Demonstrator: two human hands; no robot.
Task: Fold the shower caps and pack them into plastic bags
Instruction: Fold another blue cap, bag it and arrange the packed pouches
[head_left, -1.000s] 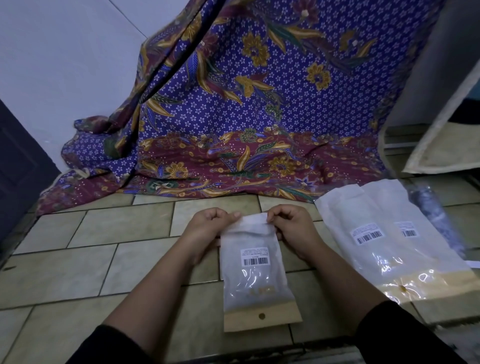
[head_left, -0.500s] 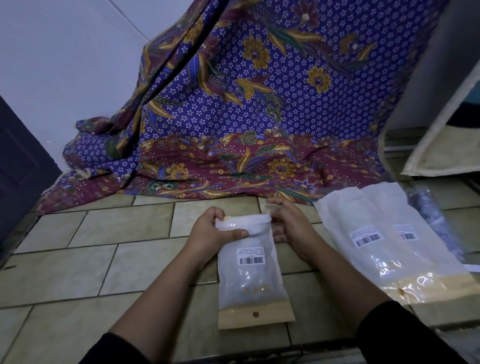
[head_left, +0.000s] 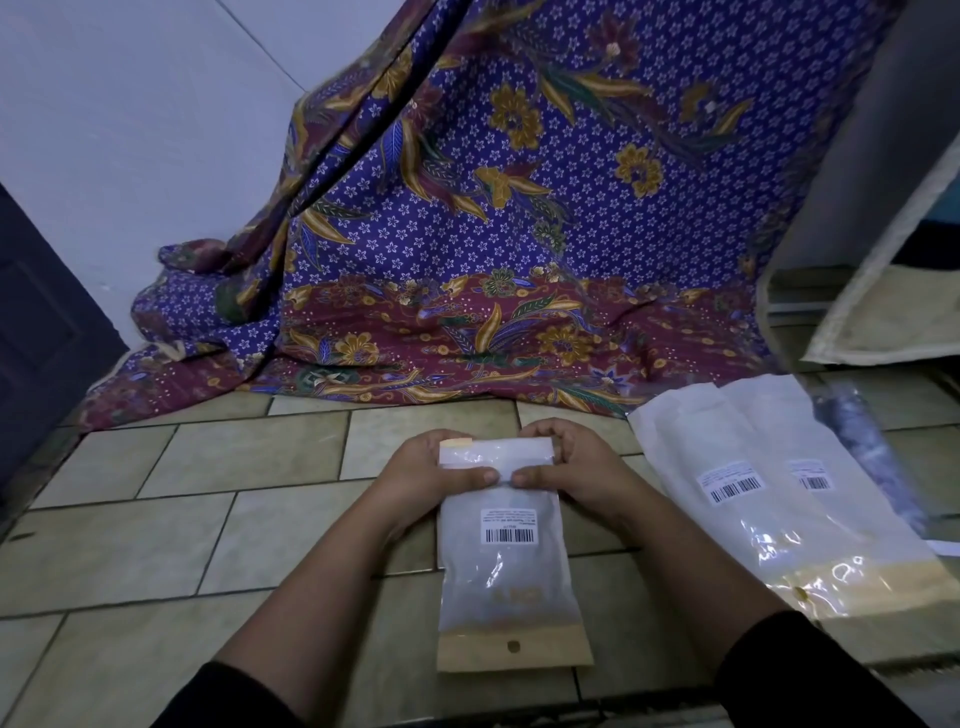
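A frosted plastic bag (head_left: 506, 566) with a barcode label and a tan header strip lies on the tiled floor in front of me, with a pale folded shower cap faintly showing inside. Its top flap is folded over. My left hand (head_left: 428, 475) grips the flap's left side and my right hand (head_left: 576, 467) its right side. Both thumbs press on the flap's edge and nearly meet at the middle.
Two more packed bags (head_left: 769, 499) with barcode labels lie overlapping at the right. A crumpled dark clear plastic (head_left: 862, 447) lies beyond them. A purple and maroon batik cloth (head_left: 519, 234) drapes behind. A dark door (head_left: 41, 332) stands at the left.
The bag's open top flap has been folded down over the bag. Both thumbs have moved onto the flap and come together at its middle.
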